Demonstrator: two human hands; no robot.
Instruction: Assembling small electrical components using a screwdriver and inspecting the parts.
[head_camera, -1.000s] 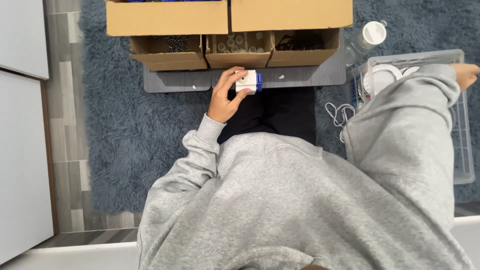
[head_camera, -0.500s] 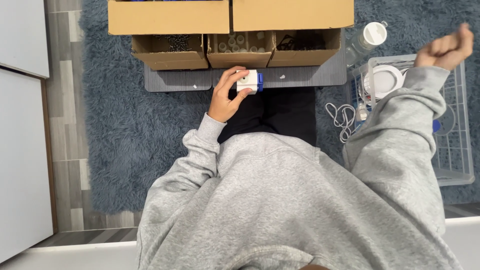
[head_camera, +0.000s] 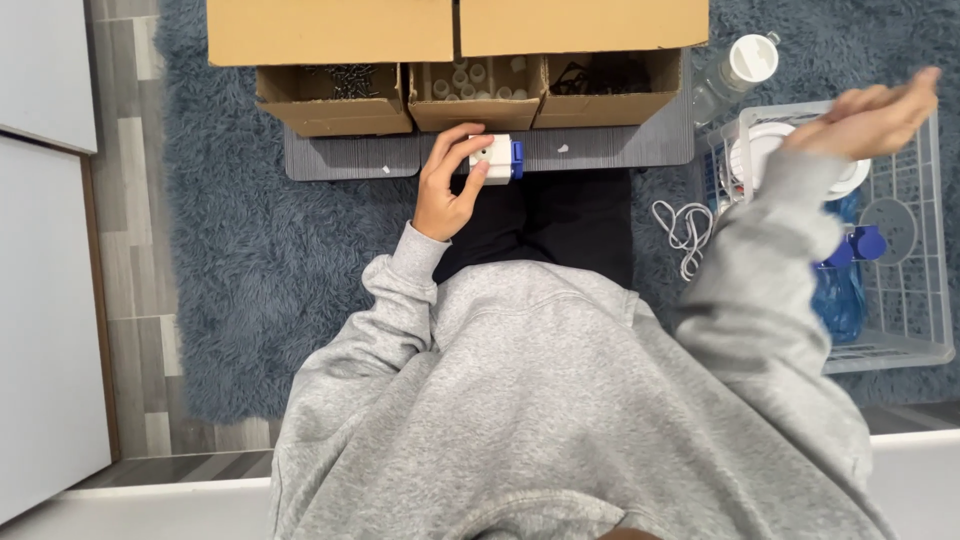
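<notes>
My left hand (head_camera: 447, 183) grips a small white block with a blue end (head_camera: 500, 158), held just above the grey mat (head_camera: 340, 157) in front of the cardboard boxes. My right hand (head_camera: 872, 113) hovers over the white wire basket (head_camera: 925, 330) at the right, blurred, palm turned up and fingers loosely apart, with nothing seen in it. Below it in the basket lie a round white part (head_camera: 758, 150) and blue pieces (head_camera: 860, 243). Grey sleeves cover both arms.
Three open cardboard boxes (head_camera: 478, 92) hold small parts: dark screws left, pale cylinders middle, black cables right. A clear bottle with a white cap (head_camera: 748, 60) lies by the basket. A white cord (head_camera: 683, 228) rests on the blue shag rug (head_camera: 250, 260). White cabinet at left.
My right hand has risen from the basket's far edge, swung left and turned palm up. The left hand has kept the white block in place.
</notes>
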